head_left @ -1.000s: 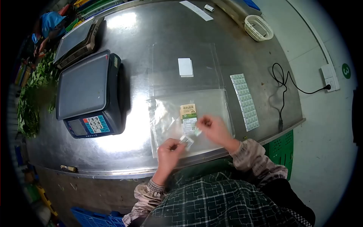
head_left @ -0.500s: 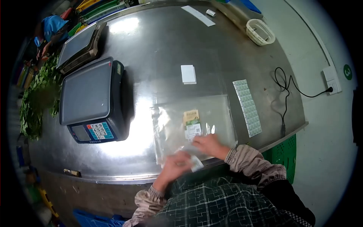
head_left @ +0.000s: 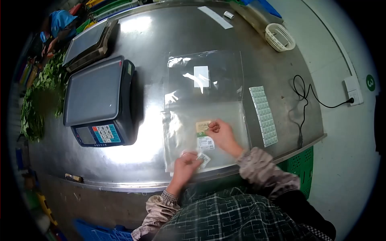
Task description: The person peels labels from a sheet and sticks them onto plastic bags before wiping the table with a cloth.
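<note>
My left hand [head_left: 185, 166] is closed on a small white printed label [head_left: 204, 160] at the near edge of the table. My right hand [head_left: 223, 136] rests over the clear plastic bags [head_left: 173, 136], beside a tan and green printed label [head_left: 203, 126] with a white coded sticker [head_left: 206, 143] below it. Its fingers are curled in a pinch at that label; whatever they may hold is hidden. Farther up, clear film [head_left: 181, 78] with bright glare lies over white cards [head_left: 201, 76].
A digital scale [head_left: 94, 92] stands left, with a second scale [head_left: 86, 42] behind it and leafy greens [head_left: 40, 104] beyond. At right lie a sheet of small labels [head_left: 263, 116] and a black cable [head_left: 304, 108]. A white basket [head_left: 279, 38] sits at the far right.
My right hand has moved up onto the tan and green label. My left hand has risen slightly with the white label. Glare now shows on the film over the white cards.
</note>
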`<action>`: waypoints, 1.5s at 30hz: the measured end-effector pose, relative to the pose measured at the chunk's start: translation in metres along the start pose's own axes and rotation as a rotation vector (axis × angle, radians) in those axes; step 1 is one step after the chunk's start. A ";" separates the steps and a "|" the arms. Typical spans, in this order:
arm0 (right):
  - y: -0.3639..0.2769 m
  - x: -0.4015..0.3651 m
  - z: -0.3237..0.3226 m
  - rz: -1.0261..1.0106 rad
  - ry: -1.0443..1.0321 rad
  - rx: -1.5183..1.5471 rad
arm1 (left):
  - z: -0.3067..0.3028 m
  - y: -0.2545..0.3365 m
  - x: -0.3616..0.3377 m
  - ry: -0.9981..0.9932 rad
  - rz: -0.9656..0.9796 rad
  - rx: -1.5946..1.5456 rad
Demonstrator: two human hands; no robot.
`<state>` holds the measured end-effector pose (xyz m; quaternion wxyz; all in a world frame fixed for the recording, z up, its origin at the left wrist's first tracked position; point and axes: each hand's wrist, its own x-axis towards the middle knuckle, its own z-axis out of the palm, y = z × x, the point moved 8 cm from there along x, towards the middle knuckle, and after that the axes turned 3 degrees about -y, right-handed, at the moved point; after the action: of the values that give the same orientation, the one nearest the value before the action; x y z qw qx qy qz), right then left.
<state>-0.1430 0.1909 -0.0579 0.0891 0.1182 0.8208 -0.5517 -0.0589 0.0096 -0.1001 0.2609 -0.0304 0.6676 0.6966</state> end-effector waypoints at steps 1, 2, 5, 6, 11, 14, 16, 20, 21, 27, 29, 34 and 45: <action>0.005 -0.004 0.004 0.008 0.055 -0.136 | -0.001 -0.001 -0.001 0.000 0.035 0.046; 0.007 -0.004 0.004 -0.002 0.046 -0.252 | -0.002 -0.004 -0.002 0.005 0.038 0.034; -0.001 -0.003 -0.015 -0.129 0.042 -0.573 | -0.002 -0.002 0.001 0.001 0.029 -0.037; -0.006 -0.006 -0.022 -0.232 0.025 -0.668 | -0.001 -0.002 0.001 0.011 -0.003 -0.096; -0.010 -0.061 0.028 -0.706 -0.201 -0.789 | 0.015 0.029 -0.025 -0.116 -0.202 -0.024; -0.007 -0.054 0.025 -0.612 -0.230 -0.539 | 0.048 0.067 -0.040 -0.370 0.195 0.055; 0.009 -0.030 0.018 -0.293 -0.407 -0.391 | 0.028 0.036 -0.018 -0.145 0.042 -0.081; -0.094 0.054 -0.082 -0.302 0.123 -0.128 | 0.011 0.005 -0.012 0.100 -0.052 -0.135; -0.096 0.050 -0.074 -0.338 0.038 -0.159 | 0.009 -0.001 -0.011 0.139 -0.126 -0.210; -0.067 -0.041 0.023 -0.395 -0.456 -0.395 | 0.002 0.020 -0.013 0.297 -0.119 -0.362; -0.044 -0.048 0.032 -0.187 -0.508 -0.102 | 0.002 0.025 -0.017 0.289 -0.089 -0.416; -0.035 -0.055 0.022 -0.078 -0.585 -0.109 | 0.011 0.054 -0.011 0.117 0.152 -0.210; -0.071 -0.077 0.014 -0.701 -0.359 -0.576 | 0.019 0.071 -0.017 0.107 0.339 0.304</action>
<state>-0.0896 0.1449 0.0210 0.0672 -0.2920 0.9022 -0.3104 -0.0670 0.0236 -0.0269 0.1060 0.0850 0.7732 0.6195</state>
